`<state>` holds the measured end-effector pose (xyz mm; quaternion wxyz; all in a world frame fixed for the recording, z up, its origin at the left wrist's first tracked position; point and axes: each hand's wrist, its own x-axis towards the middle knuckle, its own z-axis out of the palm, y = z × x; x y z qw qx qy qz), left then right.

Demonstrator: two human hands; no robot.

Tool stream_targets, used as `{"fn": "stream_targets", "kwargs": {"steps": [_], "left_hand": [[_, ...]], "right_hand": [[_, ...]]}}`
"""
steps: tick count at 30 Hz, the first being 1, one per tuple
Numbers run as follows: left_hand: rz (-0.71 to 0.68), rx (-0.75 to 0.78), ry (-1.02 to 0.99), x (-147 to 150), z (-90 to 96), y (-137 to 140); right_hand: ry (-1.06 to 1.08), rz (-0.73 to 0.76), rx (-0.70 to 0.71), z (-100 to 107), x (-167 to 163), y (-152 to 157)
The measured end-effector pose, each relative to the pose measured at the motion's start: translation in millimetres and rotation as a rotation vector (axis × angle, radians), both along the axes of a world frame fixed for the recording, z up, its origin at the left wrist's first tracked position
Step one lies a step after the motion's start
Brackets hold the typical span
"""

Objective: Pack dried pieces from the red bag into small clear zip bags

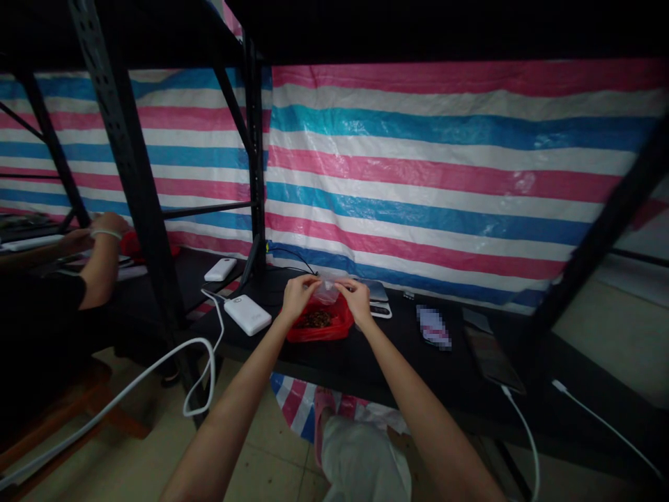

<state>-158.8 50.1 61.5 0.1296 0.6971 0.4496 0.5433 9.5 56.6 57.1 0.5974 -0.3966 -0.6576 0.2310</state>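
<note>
The left hand (pixel 297 296) is closed in a pinch, thumb against fingertips, on the left edge of a small clear plastic bag (pixel 327 287). The right hand (pixel 358 300) closes in a matching pinch on the bag's right edge. The bag is thus suspended between the two grips. Whether its mouth is parted cannot be told.

Directly below the grips is a shallow red plastic container (pixel 318 336), seated on the black tabletop (pixel 376 362). It contains a loose heap of small dark brown pieces (pixel 317 319). The bag overlaps the container's far side in the view; contact between the two cannot be confirmed.

Left of the left-hand grip lies a white rectangular device with rounded corners (pixel 248 314). Farther left and beyond it lies a smaller white rectangular device (pixel 220 269). Just right of the right-hand grip is a white flat device with a dark display strip (pixel 380 309).

Well to the right of the grips lie a pixelated pale item (pixel 433 326) and a dark flat phone-shaped device (pixel 491 359), with a white cable (pixel 529 436) at its near end. Beyond the grips hangs a pink, white and blue striped plastic sheet (pixel 418 174).
</note>
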Motion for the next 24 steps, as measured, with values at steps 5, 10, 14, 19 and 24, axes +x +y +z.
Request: {"fn": "stream_targets", "kwargs": {"steps": [5,10,14,19,24], "left_hand": [[-0.090,-0.035,-0.013,2,-12.2,5],[-0.011,-0.023,-0.030,0,-15.0,5],[0.108,0.047,0.034,9,-10.0,0],[0.238,0.113,-0.056,46,-11.6,-4],[0.154,0.120,-0.098,96,-18.5,-3]], "right_hand": [[0.044,0.013,0.021,-4,0,5],[-0.051,0.073,-0.066,-6,2,10],[-0.244,-0.077,-0.034,7,9,3],[-0.370,-0.143,0.075,19,39,-2],[-0.308,-0.006,-0.063,20,103,-2]]}}
